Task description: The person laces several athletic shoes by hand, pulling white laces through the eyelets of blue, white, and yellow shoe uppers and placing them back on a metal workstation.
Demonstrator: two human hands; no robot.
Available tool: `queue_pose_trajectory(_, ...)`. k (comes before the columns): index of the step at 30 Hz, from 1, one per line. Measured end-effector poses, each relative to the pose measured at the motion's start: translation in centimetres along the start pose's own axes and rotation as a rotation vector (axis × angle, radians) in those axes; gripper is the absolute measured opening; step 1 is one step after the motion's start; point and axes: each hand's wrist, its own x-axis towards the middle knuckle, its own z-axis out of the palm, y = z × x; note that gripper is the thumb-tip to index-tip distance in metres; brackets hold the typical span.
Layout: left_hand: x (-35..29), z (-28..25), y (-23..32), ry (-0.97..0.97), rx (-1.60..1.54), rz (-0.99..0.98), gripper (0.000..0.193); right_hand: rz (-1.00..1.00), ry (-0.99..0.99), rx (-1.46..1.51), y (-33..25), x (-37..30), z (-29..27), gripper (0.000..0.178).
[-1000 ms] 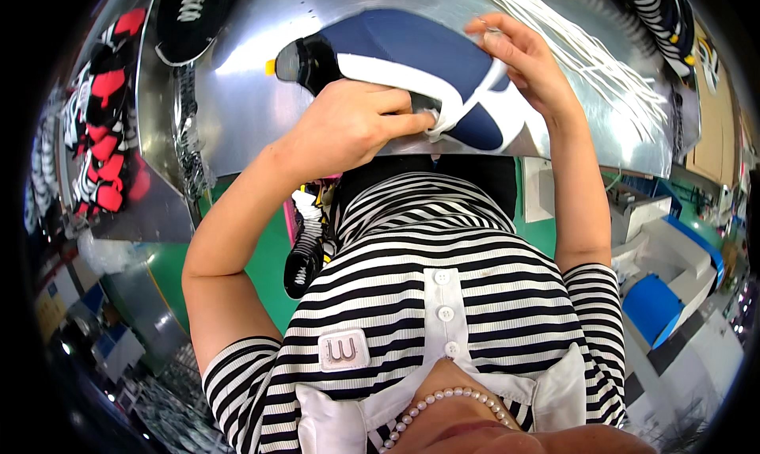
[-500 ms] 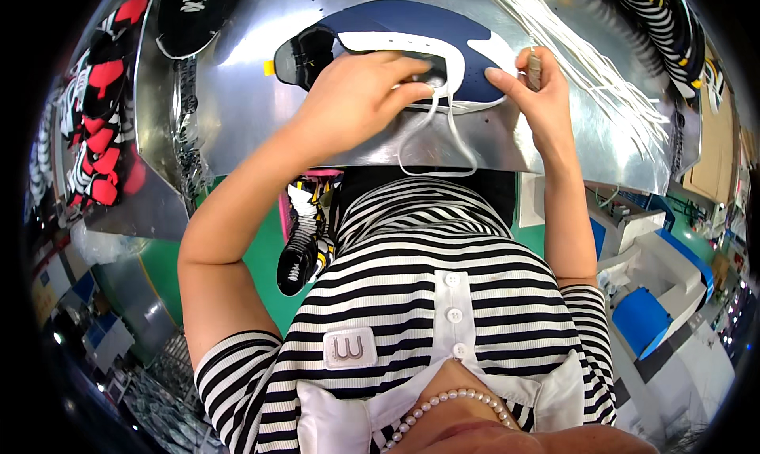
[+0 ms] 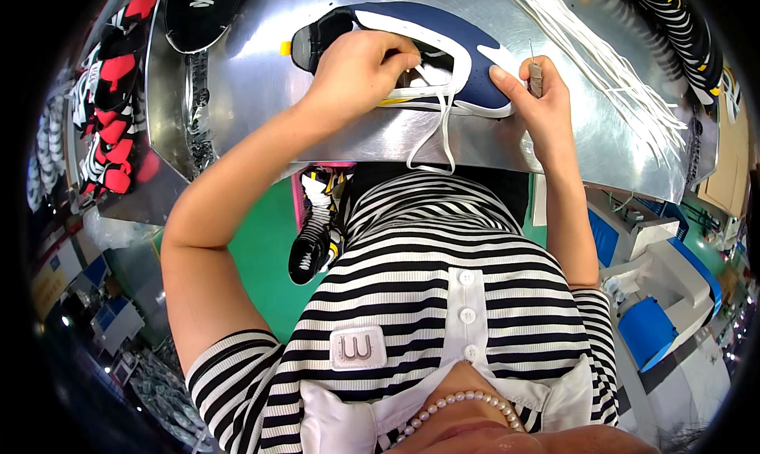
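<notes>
A navy and white shoe upper (image 3: 484, 78) lies on its side on the metal table, toe to the right. My left hand (image 3: 360, 68) is over its opening, thumb and forefinger pinched on a white shoelace (image 3: 443, 133). From the pinch the lace runs to the white eyelet edge, and a loop of it hangs past the shoe's near side. At the toe, my right hand (image 3: 542, 98) is closed around the brown wrapped handle of a thin needle-like tool (image 3: 536, 80), its metal tip pointing away from me. My right thumb rests by the toe.
A bundle of loose white laces (image 3: 606, 74) lies on the table (image 3: 261, 129) to the right. A black shoe (image 3: 204, 15) is at the far left. Red, black and white shoes (image 3: 111, 121) are stacked beyond the left edge; striped shoes (image 3: 681, 38) line the far right.
My left hand has drawn back left across the opening with the lace, and the hanging loop has narrowed. The near eyelet edge shows more. My right hand keeps its hold at the toe.
</notes>
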Motion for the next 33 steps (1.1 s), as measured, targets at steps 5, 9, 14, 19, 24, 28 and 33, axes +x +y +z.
queue_pose_trajectory(5, -0.2, 0.1, 0.8, -0.016, -0.129, 0.112, 0.021, -0.052, -0.102, -0.013, 0.3, 0.4, -1.0, 0.041)
queue_pose_trajectory(9, -0.8, -0.1, -0.2, 0.138, 0.051, 0.247, 0.016, -0.086, -0.117, -0.044, -0.4, -0.4, -1.3, 0.039)
queue_pose_trajectory(14, -3.2, -5.5, -1.4, 0.479, 0.155, 0.27, 0.012, -0.091, -0.107, 0.07, 0.4, -1.2, -3.6, 0.038)
queue_pose_trajectory(19, -11.6, -19.6, -14.8, 0.783, 0.402, -0.288, 0.023, -0.004, -0.144, 0.105, 1.5, -1.5, -8.0, 0.034)
queue_pose_trajectory(24, -8.0, -11.9, -7.3, 0.649, 0.074, 0.022, 0.021, 0.044, -0.129, 0.042, 3.0, -0.4, -7.9, 0.034)
queue_pose_trajectory(28, -4.4, -5.5, 8.3, -0.155, -0.174, 0.762, 0.007, -0.209, 0.008, -0.511, 3.1, 0.2, -7.6, 0.03)
queue_pose_trajectory(33, -1.3, -2.2, 8.6, 0.223, 0.062, 0.6, 0.005, -0.214, 0.133, -0.048, 0.9, -1.1, -7.5, 0.021)
